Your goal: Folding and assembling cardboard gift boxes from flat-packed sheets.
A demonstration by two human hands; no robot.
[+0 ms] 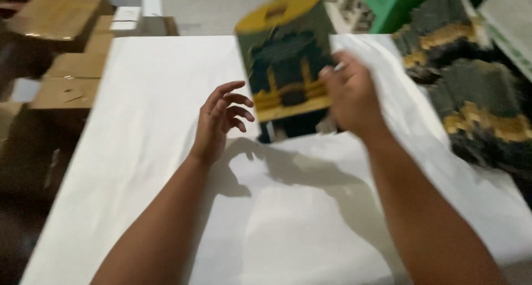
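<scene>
Forearms over the white table (pixel 138 96). Right hand (pixel 352 96) clamps the green-and-yellow printed carton (pixel 285 58), raised near the far edge; left hand (pixel 219 121), fingers spread, holds nothing. Flat cartons (pixel 476 96) stack along the right edge. Steadying the carton's free side would likely prevent twisting.

The right hand (pixel 349 94) grips the right edge of a dark green and yellow printed carton (pixel 285 58) (blurred, flat or folded I cannot tell), held upright above the white tabletop (pixel 149 96). The left hand (pixel 219 121) hovers just left of the carton with fingers spread and curled, not touching it. A heap of similar dark cartons (pixel 476 96) lies at the far right, and brown cardboard boxes (pixel 66 69) stand off the tabletop's left edge.
</scene>
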